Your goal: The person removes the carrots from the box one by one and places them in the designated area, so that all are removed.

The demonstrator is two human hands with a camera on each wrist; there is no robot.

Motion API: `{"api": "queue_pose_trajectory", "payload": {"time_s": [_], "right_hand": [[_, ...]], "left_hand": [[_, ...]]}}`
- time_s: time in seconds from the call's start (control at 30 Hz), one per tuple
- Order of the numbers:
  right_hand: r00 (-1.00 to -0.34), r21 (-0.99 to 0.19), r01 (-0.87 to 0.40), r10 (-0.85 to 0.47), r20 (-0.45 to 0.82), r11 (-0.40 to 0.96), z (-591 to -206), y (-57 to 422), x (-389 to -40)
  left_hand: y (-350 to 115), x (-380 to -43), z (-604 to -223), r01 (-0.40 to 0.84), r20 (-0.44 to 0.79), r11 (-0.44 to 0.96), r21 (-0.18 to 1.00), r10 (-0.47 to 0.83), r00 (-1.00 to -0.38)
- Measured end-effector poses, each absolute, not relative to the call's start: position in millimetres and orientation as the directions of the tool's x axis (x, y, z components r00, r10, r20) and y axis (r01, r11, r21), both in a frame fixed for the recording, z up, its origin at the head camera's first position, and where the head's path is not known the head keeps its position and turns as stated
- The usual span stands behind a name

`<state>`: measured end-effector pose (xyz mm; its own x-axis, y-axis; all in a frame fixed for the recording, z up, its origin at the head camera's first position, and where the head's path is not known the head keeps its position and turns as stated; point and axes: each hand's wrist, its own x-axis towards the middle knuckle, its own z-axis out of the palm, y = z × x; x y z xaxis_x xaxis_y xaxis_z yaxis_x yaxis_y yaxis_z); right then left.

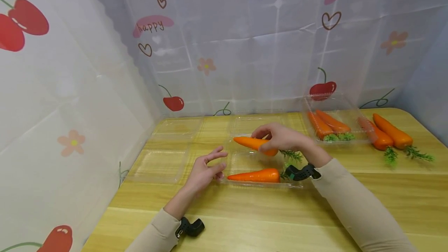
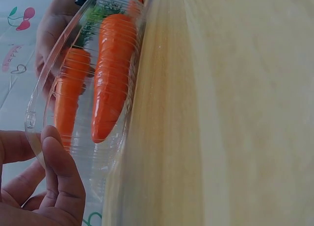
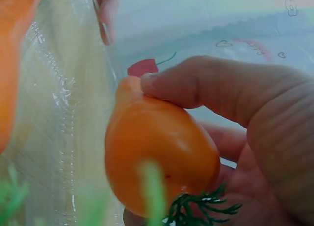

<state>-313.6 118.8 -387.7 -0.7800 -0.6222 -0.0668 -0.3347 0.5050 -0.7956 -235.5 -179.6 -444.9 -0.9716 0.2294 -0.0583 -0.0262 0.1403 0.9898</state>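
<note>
My right hand (image 1: 281, 137) grips an orange carrot (image 1: 251, 143) with a dark green sprig, thumb on its side in the right wrist view. That carrot is over an open clear plastic clamshell box (image 1: 257, 158). Another carrot (image 1: 257, 175) lies along the box's front compartment, its leafy end partly behind the right wrist strap. At the box's left edge my left hand (image 1: 204, 169) has its fingers spread, nothing gripped between them. In the left wrist view, fingertips (image 2: 51, 136) are at the clear rim, and both carrots show through the plastic.
To the left lies another clear open clamshell box (image 1: 159, 162). Back right, a clear box (image 1: 365, 141) with its lid raised holds two carrots (image 1: 332, 121). Two more carrots (image 1: 392, 131) lie on the table beside it. A printed curtain (image 1: 245, 49) hangs behind.
</note>
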Motion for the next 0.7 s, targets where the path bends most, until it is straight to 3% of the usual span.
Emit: {"api": "queue_pose_trajectory", "payload": {"time_s": [0.37,0.7], "right_hand": [[-0.880,-0.861,-0.212,-0.473,-0.037,0.462,-378.4,126.2,-311.5],[-0.915,-0.900,-0.182,-0.403,0.008,0.397,-375.8,143.5,-306.0]], "left_hand": [[-180.9,-236.0,-446.3,-0.037,-0.069,0.137,0.990,0.235,-0.970],[-180.3,-236.3,-447.0,-0.030,-0.061,0.133,0.991,0.234,-0.970]]}}
